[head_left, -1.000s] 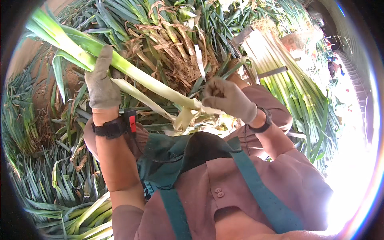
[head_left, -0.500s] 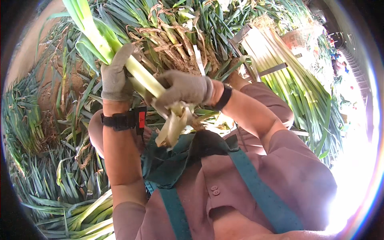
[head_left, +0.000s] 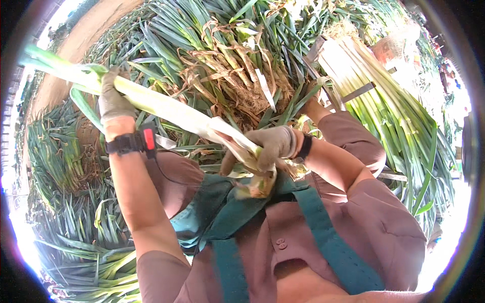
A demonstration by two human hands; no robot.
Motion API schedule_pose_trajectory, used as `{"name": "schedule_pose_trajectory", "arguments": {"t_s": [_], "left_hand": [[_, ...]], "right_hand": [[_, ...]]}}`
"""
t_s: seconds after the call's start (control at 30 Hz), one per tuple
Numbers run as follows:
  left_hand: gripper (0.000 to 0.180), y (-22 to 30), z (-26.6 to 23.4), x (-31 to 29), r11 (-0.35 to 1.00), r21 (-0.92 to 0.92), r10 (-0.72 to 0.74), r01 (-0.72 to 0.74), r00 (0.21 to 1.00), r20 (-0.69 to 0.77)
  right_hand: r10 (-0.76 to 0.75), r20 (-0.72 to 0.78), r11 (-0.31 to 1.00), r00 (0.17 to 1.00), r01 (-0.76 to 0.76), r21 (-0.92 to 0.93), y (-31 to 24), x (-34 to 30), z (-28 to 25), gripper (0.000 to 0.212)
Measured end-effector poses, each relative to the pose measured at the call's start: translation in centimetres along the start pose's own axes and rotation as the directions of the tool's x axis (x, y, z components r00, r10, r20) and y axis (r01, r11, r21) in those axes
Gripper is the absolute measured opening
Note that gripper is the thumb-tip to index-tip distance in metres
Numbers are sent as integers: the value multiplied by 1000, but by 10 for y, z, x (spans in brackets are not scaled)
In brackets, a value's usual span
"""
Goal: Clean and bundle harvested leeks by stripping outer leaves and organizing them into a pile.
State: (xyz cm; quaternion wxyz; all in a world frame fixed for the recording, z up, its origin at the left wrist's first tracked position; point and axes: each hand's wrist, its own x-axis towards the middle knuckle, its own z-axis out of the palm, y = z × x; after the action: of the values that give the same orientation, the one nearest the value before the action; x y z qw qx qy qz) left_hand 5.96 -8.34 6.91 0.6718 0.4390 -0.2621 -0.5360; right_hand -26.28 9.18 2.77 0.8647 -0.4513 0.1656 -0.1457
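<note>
Grasping a leek [head_left: 169,107] in the curled fingers of the gloved left hand [head_left: 114,98] near the leaves [head_left: 53,65], and in the bent fingers of the right hand [head_left: 273,144] at the loose lower sheath [head_left: 233,143]. Slants down between both hands, with a blurred root end [head_left: 258,189] just below the right fingers. Held with the left forearm [head_left: 130,199] extended and the right slanted inward over a thigh [head_left: 351,136], near bundled leeks [head_left: 382,115]

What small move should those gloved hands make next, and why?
Perhaps the right hand should draw the loose outer sheath down off the leek: it looks split from the stem beside that hand, while the left hand grips nearer the green leaves.
</note>
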Motion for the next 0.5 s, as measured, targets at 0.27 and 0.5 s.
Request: {"name": "schedule_pose_trajectory", "arguments": {"t_s": [0.27,0.5], "left_hand": [[29,9,-169,102,981,193,31,7,980,-194],[37,11,-258,110,967,252,76,36,904,-421]], "right_hand": [[337,-386,931,859,-365,1,37,-106,11,36],[-37,-703,991,711,-62,-115,23,-235,45,36]]}}
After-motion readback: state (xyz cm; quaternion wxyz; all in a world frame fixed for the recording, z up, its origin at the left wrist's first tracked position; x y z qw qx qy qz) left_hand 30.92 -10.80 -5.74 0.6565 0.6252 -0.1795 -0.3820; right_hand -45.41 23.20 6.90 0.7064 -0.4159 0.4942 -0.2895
